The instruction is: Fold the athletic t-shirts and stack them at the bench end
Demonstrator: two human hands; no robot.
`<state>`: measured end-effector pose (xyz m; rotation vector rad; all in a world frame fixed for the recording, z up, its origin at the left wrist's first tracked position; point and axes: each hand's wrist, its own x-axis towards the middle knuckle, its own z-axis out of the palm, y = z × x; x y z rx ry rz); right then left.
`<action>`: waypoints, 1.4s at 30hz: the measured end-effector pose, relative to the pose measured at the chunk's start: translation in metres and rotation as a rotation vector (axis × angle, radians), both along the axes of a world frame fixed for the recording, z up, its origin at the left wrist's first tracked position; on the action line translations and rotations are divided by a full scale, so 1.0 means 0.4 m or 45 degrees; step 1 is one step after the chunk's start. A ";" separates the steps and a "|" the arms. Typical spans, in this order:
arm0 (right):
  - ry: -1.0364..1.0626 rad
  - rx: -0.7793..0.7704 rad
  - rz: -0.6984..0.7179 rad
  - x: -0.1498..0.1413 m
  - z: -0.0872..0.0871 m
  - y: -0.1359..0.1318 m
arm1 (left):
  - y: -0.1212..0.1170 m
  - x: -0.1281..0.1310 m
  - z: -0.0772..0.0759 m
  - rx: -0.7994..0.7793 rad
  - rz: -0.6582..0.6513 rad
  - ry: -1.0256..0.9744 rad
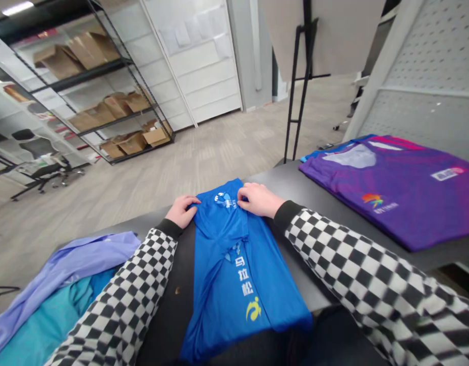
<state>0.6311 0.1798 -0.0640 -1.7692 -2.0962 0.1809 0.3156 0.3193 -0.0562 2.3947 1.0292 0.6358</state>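
A blue sports shirt (234, 274) with white characters and a yellow runner logo lies folded lengthwise on the dark table (295, 183), its near end hanging over the front edge. My left hand (183, 211) grips the shirt's far left corner with curled fingers. My right hand (257, 199) pinches the far right corner beside a white printed logo. Both arms wear black-and-white checkered sleeves.
A purple and pink shirt (402, 188) lies flat on the table at the right. A lilac garment (78, 259) and a teal one (47, 325) are heaped at the left. Beyond the table are wire shelves with cardboard boxes (105, 107), an office chair (39, 152) and a black stand (299, 86).
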 end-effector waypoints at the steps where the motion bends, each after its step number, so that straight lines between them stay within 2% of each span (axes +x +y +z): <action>1: 0.041 0.007 0.016 0.001 0.000 0.000 | 0.007 -0.004 -0.007 0.020 -0.026 0.008; 5: 0.246 0.010 0.035 0.018 0.019 -0.023 | 0.044 -0.016 -0.016 0.127 -0.186 0.101; 8: 0.344 -0.082 -0.029 0.035 0.043 -0.041 | 0.076 -0.033 -0.014 0.163 -0.260 0.170; 13: 0.272 -0.254 -0.112 0.049 0.059 -0.050 | 0.132 -0.049 -0.023 0.180 -0.224 0.208; 21: 0.271 -0.276 -0.203 0.063 0.064 -0.064 | 0.185 -0.005 -0.038 0.195 -0.333 0.164; 27: 0.117 -0.222 -0.201 0.067 0.062 -0.066 | 0.201 0.007 -0.056 0.212 -0.295 0.177; 37: 0.142 -0.336 -0.224 0.071 0.059 -0.060 | 0.208 -0.002 -0.074 0.229 -0.140 0.211; 40: 0.121 -0.330 -0.214 0.070 0.059 -0.061 | 0.178 0.003 -0.056 0.328 -0.087 0.230; 42: 0.107 -0.319 -0.207 0.068 0.058 -0.061 | 0.126 0.017 -0.030 0.416 -0.076 0.206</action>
